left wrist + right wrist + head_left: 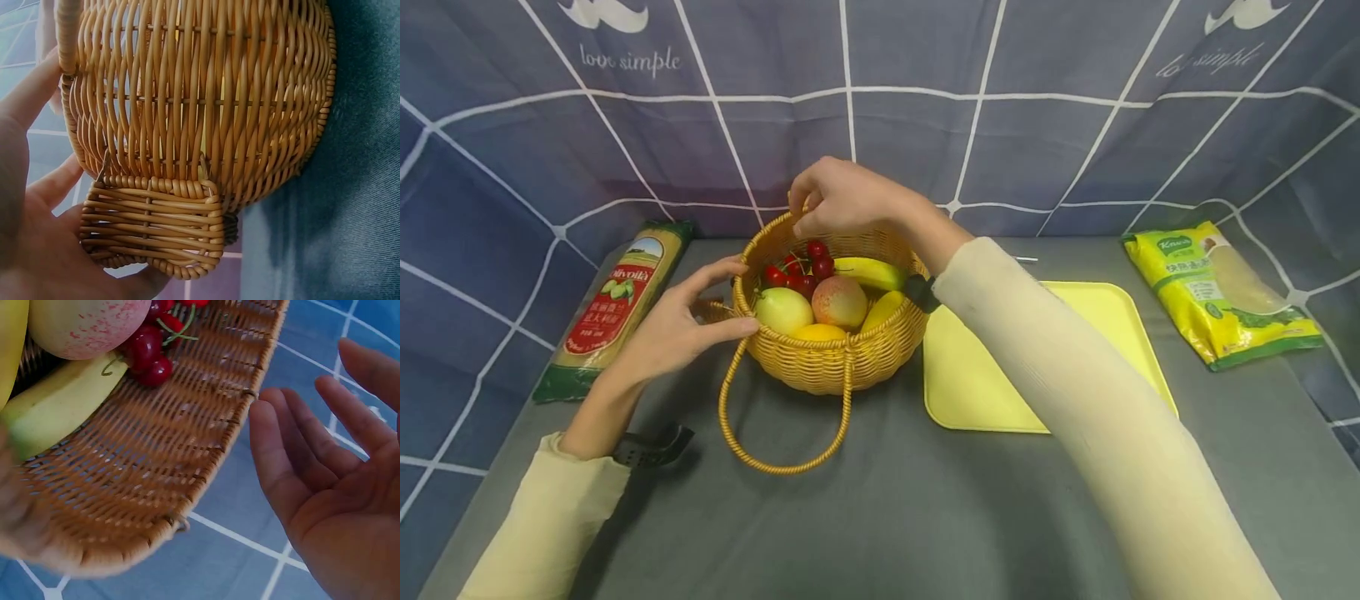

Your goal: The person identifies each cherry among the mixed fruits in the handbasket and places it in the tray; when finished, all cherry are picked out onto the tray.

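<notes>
A round wicker basket point(805, 367) stands mid-table with fruit inside: a peach point(840, 302), a green pear point(784, 310), red cherries point(822, 267), a banana point(871, 272) and other yellow fruit. My left hand point(681, 321) holds its left side, thumb and forefinger at the rim. Other fingers reach around a small wicker flap point(153, 228) there. My right hand point(842, 196) reaches across to the far rim. In the right wrist view its bent fingers point(265, 431) come right to the rim by a small loop, gripping nothing visible. The basket's near handle point(786, 468) hangs down onto the table.
A pale yellow tray point(977, 400) lies right of the basket, partly under the right sleeve. A pasta packet point(617, 304) is at the left, and a yellow-green Knorr bag point(1221, 292) at the far right. Blue checked cloth point(917, 150) rises behind the table.
</notes>
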Demonstrator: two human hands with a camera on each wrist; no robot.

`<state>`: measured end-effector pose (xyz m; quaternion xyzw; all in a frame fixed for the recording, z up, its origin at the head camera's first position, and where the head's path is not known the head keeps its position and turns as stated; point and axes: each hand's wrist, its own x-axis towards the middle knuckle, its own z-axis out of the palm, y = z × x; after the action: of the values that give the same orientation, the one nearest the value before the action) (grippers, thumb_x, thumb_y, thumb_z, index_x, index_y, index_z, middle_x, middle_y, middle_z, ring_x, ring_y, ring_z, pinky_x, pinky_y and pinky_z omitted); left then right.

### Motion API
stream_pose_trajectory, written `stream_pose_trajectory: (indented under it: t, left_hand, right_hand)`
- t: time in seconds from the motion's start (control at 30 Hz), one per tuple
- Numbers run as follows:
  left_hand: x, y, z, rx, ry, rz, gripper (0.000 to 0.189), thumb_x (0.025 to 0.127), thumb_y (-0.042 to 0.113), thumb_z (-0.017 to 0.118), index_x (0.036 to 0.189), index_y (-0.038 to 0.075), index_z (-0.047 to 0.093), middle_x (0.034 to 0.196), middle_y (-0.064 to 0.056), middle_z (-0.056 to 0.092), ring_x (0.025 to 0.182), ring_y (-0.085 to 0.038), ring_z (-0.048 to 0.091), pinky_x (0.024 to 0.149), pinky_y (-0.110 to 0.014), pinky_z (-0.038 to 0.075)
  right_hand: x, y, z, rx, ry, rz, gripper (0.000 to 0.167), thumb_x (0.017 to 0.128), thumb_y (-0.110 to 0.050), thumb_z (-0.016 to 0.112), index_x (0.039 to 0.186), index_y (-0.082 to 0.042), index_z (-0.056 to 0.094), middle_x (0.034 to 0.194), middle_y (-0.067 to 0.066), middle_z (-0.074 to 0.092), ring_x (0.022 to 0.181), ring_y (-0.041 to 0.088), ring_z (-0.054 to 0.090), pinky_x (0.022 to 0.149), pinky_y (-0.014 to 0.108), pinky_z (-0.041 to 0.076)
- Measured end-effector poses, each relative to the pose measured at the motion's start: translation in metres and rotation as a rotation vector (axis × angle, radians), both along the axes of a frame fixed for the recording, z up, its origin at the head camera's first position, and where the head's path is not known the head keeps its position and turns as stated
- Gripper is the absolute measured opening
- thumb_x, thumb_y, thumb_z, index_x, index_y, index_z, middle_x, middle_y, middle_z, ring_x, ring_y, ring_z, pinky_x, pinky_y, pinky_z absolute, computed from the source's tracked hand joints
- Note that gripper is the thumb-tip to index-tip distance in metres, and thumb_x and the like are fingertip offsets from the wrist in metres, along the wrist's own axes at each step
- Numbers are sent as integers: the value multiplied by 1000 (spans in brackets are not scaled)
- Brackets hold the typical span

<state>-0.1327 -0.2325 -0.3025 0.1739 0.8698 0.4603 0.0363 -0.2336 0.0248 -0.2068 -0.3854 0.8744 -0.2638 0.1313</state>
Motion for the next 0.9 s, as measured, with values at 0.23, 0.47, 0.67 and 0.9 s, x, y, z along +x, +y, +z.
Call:
stream_pose_trajectory:
  t: [0.23,0.47,0.67,0.9]
  left_hand:
    - [1,-2,-2,28,4,-2,63,88,12,75,144,14,48,152,1,39,115,-15,49,86,-21,44]
    - [0,-1,-4,22,10,-2,62,88,13,75,143,13,48,152,1,39,112,-17,51,85,-21,45]
    - [0,0,-5,22,10,8,62,88,14,75,143,12,49,150,0,42,106,-21,54,82,-22,46]
    - [2,0,-4,11,6,16,63,88,16,76,144,13,48,150,-1,41,107,-20,52,83,-21,46]
  right_hand:
    - [-8,-12,-9,97,-197,-3,27,94,-13,65,117,1,64,96,10,61,71,16,53,70,30,48]
    - [-16,-17,-15,165,-413,-85,28,96,-14,64,122,-4,58,85,11,52,59,13,44,61,27,45]
    - [-22,-22,-23,237,-555,-123,45,97,-18,64,140,-8,51,132,8,51,115,30,54,93,37,49]
    - [-24,-24,-36,194,-701,-148,47,97,-9,63,142,-8,50,141,8,47,129,32,45,99,41,47]
